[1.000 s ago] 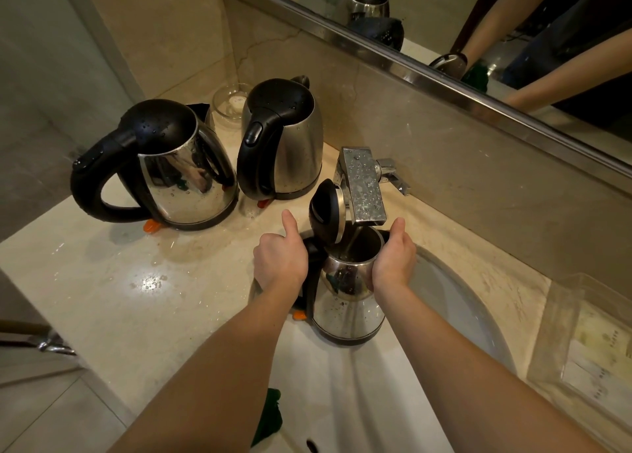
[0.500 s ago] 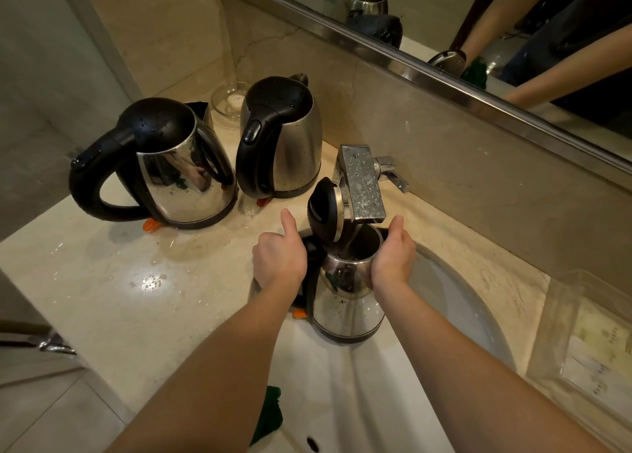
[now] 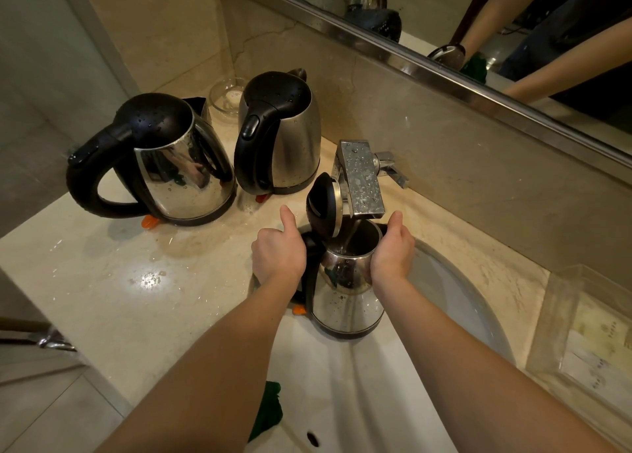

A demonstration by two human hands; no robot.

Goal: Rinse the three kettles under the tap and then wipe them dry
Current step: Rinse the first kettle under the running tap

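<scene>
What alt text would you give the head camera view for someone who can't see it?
Two bare hands, left hand on the handle and right hand on the body, hold an open-lidded steel kettle under a running chrome tap over a white sink. Two wet lidded steel kettles stand on the beige counter.

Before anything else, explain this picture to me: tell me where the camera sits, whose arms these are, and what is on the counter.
The camera is worn on a person's head and looks down, so the two bare arms are theirs. The left hand grips the handle of an open kettle; the right hand steadies its steel side. It is held over the sink under the tap, and water runs into it. On the counter behind stand two more kettles, lids shut and beaded with drops: a left kettle and a back kettle. A mirror above reflects the arms.
</scene>
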